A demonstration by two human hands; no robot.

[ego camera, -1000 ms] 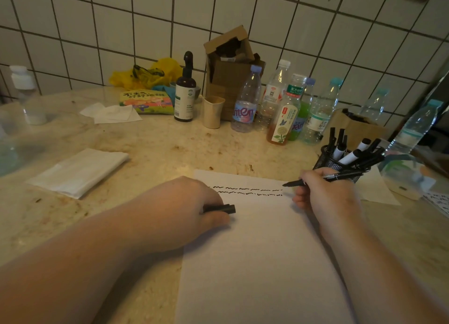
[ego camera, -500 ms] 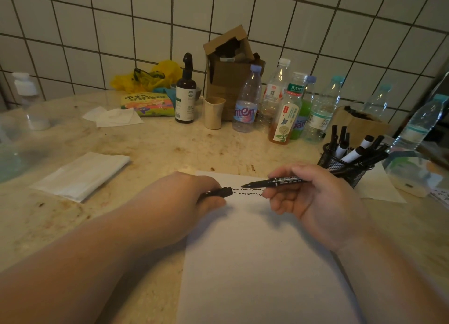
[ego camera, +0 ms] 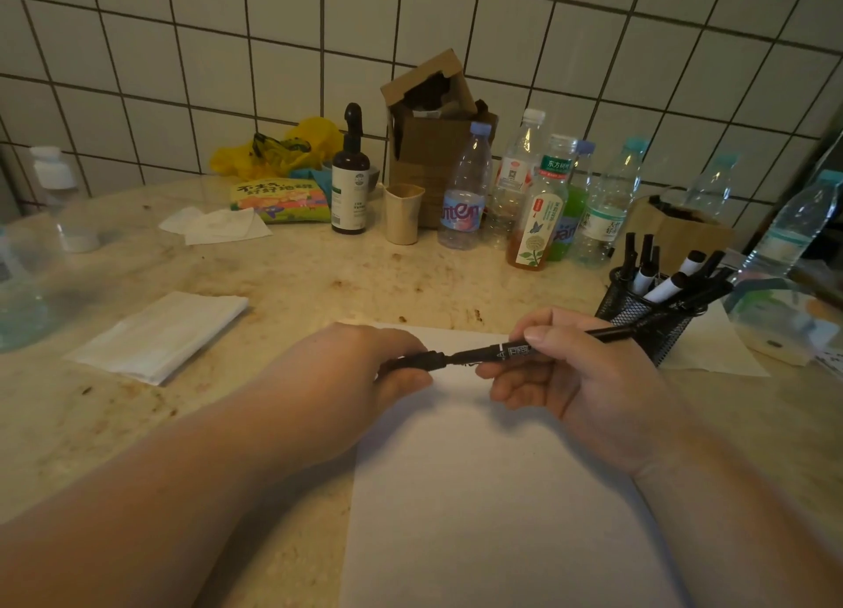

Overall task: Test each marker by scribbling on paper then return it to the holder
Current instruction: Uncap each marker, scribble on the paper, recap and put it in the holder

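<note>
A white sheet of paper (ego camera: 492, 493) lies on the counter in front of me. Above its top edge my right hand (ego camera: 579, 379) grips a black marker (ego camera: 497, 353) that lies nearly level, its tip pointing left. My left hand (ego camera: 360, 370) pinches the black cap (ego camera: 422, 361), which meets the marker's tip. My hands hide the scribbled lines on the paper. A black mesh holder (ego camera: 638, 320) with several markers stands just right of my right hand.
Several plastic bottles (ego camera: 465, 192), a dark pump bottle (ego camera: 350, 174), a beige cup (ego camera: 403, 213) and a cardboard box (ego camera: 429, 128) line the tiled wall. A folded white cloth (ego camera: 159, 334) lies at the left. A clear container (ego camera: 784, 324) sits right of the holder.
My right hand lifted the marker off the paper and swung it left. My left hand brought the cap up, and cap and tip have come together.
</note>
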